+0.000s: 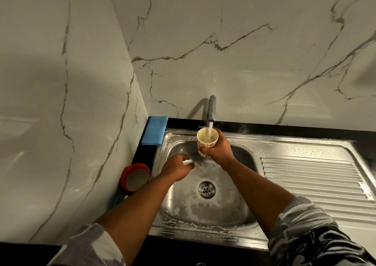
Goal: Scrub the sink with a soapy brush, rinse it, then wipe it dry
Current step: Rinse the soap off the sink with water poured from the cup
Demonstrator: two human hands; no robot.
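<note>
Cup [207, 141] filling under the running tap [212, 109], above a soapy sink [223, 211].

Taken from the drain [207, 189]: a red-rimmed bowl [136, 166] sits at 9 o'clock on the black counter [145, 156]. A folded blue cloth [155, 130] lies at 11 o'clock in the corner. The left hand [177, 168], at 11 o'clock inside the sink, curls round a small white thing [187, 162] I cannot identify. The right hand [220, 150], at 12 o'clock, grasps the flower-patterned cup. The ribbed draining board [311, 176] lies at 3 o'clock.
</note>
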